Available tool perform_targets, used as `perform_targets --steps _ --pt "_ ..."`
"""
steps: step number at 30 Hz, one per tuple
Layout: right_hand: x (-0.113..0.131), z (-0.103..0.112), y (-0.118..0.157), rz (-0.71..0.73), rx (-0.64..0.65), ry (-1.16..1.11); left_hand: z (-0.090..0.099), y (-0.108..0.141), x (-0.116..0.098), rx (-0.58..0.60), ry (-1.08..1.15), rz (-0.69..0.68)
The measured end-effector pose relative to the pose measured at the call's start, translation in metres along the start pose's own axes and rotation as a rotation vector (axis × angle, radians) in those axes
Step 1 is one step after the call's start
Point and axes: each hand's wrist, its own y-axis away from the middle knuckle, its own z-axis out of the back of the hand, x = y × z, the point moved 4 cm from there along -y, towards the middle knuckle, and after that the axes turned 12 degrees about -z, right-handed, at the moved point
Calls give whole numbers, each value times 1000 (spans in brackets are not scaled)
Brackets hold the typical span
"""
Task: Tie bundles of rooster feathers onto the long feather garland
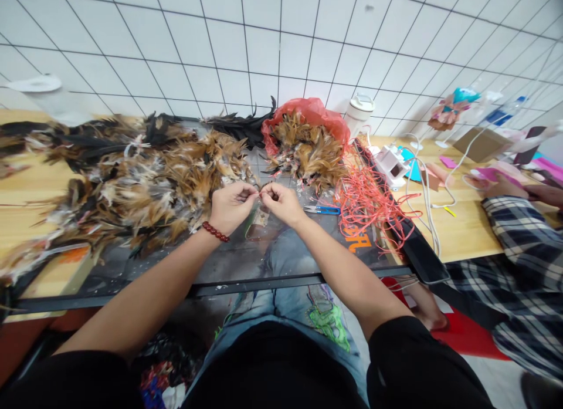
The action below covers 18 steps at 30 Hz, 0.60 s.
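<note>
My left hand, with a beaded bracelet on the wrist, is closed in a pinch. My right hand pinches close against it, fingertips nearly meeting. A small reddish bit shows between the fingertips, too fine to make out. Left of my hands spreads a big pile of brown and black feathers. Beyond my right hand, a red plastic bag holds more brown feathers. Blue-handled thread snips lie just right of my right hand, beside a tangle of coral-red string.
A white lidded cup stands by the tiled wall. White cables and a charger lie to the right, near a cardboard box. Another person's plaid sleeve is at the far right. The dark board's edge runs before me.
</note>
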Motion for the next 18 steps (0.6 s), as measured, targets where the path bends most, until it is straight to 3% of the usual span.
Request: perform_targets --steps 7,12,18 --pt "1 9 -1 40 -196 53 1 -6 11 -9 75 177" --pt "5 9 2 124 -189 80 0 -7 17 -10 142 270" --pt "14 6 8 314 -150 177 -8 -1 11 57 440 419"
